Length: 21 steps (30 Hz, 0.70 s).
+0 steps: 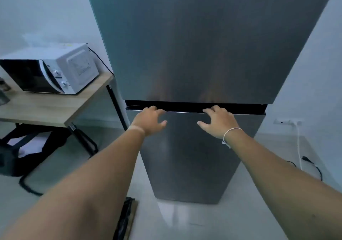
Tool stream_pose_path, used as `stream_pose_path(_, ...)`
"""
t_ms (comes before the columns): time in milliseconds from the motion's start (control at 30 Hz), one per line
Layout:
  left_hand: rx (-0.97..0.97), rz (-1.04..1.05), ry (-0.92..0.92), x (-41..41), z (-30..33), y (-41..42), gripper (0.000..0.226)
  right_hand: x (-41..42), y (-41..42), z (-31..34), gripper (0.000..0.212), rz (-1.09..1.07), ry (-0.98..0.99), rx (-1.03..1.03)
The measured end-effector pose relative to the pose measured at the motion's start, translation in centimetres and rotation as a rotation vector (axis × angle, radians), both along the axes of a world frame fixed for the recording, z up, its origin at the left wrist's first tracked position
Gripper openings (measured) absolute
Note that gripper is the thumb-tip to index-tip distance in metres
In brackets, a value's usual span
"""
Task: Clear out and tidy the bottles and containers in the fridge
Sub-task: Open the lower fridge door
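A tall grey two-door fridge [199, 45] stands straight ahead with both doors closed. A dark gap runs between the upper door and the lower door [192, 147]. My left hand [150, 120] reaches to the top edge of the lower door, fingers spread and fingertips at the gap. My right hand [219, 121], with a white cord on its wrist, rests the same way further right on that edge. Neither hand holds anything. No bottles or containers are visible; the inside of the fridge is hidden.
A white microwave [55, 71] sits on a wooden table [46, 108] to the left of the fridge. A black bag [27, 147] lies under the table. A wall socket [287, 122] with white and black cables is at the right. A dark flat item [125, 219] lies on the floor.
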State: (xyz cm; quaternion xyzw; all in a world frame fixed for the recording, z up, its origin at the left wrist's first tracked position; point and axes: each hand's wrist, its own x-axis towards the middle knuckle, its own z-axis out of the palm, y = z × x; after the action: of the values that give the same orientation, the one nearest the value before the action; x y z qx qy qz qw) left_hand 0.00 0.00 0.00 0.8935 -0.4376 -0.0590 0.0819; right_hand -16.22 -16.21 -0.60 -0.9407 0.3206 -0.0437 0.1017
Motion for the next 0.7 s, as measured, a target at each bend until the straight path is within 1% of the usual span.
stream_pose_path(100,-0.017,0.004,-0.124,0.9,-0.7,-0.5,0.054,0.7,-0.6,-0.9,0.059,-0.029,-0.009,-0.076)
stream_pose_path(200,-0.010,-0.008,-0.227,1.9,-1.3,-0.8,0.049,1.3,-0.4,-1.9,0.059,-0.046,-0.045,-0.106)
stream_pose_path(300,-0.088,-0.037,-0.231,3.2,-2.4,-1.1,0.045,1.4,-0.6,-3.1,0.059,-0.058,-0.118,-0.159)
stream_pose_path(400,-0.155,-0.074,-0.337,4.1,-4.2,-1.0,0.047,1.6,-0.8,-4.6,0.057,-0.062,-0.201,-0.226)
stream_pose_path(500,-0.266,-0.067,-0.422,4.3,-5.6,-1.0,0.043,2.0,-0.6,-5.7,0.057,-0.086,-0.279,-0.269)
stream_pose_path(600,-0.349,-0.049,-0.434,4.1,-6.4,-1.2,0.037,2.3,-0.4,-6.4,0.056,-0.107,-0.309,-0.319)
stream_pose_path(700,-0.389,-0.045,-0.433,4.0,-6.8,-1.1,0.038,2.6,-0.2,-6.9,0.055,-0.129,-0.342,-0.355)
